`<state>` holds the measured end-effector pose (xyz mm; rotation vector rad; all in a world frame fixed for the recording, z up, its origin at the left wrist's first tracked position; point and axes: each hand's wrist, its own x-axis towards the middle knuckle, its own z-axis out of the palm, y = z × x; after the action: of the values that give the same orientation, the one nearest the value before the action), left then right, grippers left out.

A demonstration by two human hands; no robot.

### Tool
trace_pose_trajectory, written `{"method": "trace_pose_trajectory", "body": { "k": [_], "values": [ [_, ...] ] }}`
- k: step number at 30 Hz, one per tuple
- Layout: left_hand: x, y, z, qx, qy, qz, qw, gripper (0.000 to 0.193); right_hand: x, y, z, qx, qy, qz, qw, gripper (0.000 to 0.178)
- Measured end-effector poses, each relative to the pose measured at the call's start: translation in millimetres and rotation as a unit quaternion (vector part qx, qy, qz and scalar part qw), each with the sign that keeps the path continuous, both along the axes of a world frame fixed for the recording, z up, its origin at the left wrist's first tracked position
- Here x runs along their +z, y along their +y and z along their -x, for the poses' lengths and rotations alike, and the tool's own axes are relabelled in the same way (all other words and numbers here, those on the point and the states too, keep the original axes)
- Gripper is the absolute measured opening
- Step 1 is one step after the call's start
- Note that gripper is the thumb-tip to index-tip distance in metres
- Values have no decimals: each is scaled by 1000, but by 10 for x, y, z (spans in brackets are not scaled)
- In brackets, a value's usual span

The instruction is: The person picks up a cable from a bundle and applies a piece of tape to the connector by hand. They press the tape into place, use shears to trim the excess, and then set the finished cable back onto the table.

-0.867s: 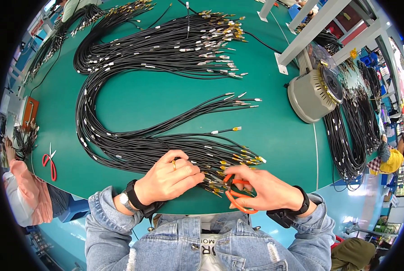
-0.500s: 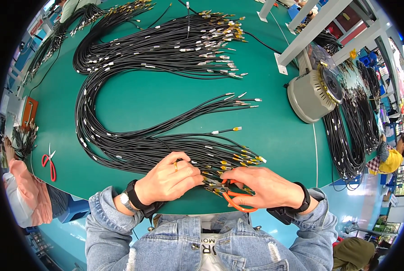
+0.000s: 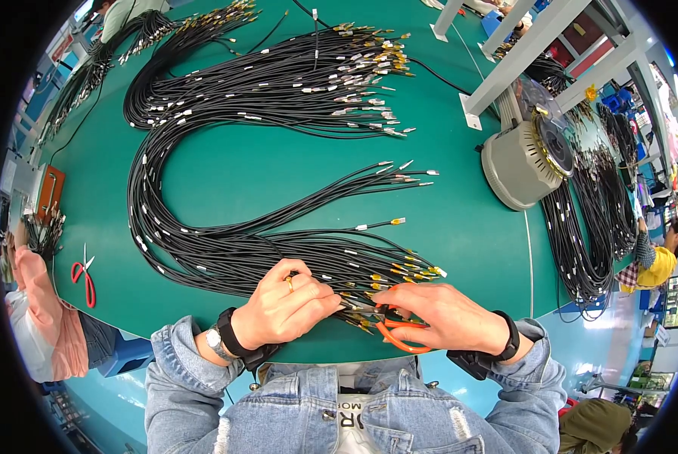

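A thick bundle of black cables [image 3: 225, 246] with white tags and yellow or metallic ends curves across the green table to just in front of me. Over its near ends, my left hand [image 3: 287, 303] is closed, thumb and fingers pinching a black cable end; the grip itself is partly hidden. Orange-handled scissors [image 3: 404, 342] are in my right hand [image 3: 448, 318], fingers wrapped about the handles. Their dark blades reach left to the cable end at my left fingertips. Whether the blades touch the cable cannot be made out.
More cables [image 3: 278, 83] lie at the back. Red scissors [image 3: 87, 276] rest at the left, by a person in pink [image 3: 43, 310]. A grey round machine [image 3: 524, 163] stands at the right beside a metal post [image 3: 505, 64], with cables [image 3: 581, 234] hanging over the edge.
Both hands keep close to the same place. The orange-handled scissors and right hand have shifted very slightly; the cable bundle lies as before.
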<state>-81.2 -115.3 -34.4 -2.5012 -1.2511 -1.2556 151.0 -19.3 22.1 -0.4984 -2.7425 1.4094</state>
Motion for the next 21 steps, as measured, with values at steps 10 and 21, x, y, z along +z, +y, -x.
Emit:
{"method": "trace_pose_trajectory", "body": {
  "k": [10, 21],
  "values": [
    [13, 12, -6, 9, -5, -5, 1000, 13, -5, 17, 7, -5, 14, -29, 999, 43],
    [-6, 6, -19, 7, -10, 0, 1000, 22, -41, 114, -61, -131, 27, 57, 989, 39]
  ]
}}
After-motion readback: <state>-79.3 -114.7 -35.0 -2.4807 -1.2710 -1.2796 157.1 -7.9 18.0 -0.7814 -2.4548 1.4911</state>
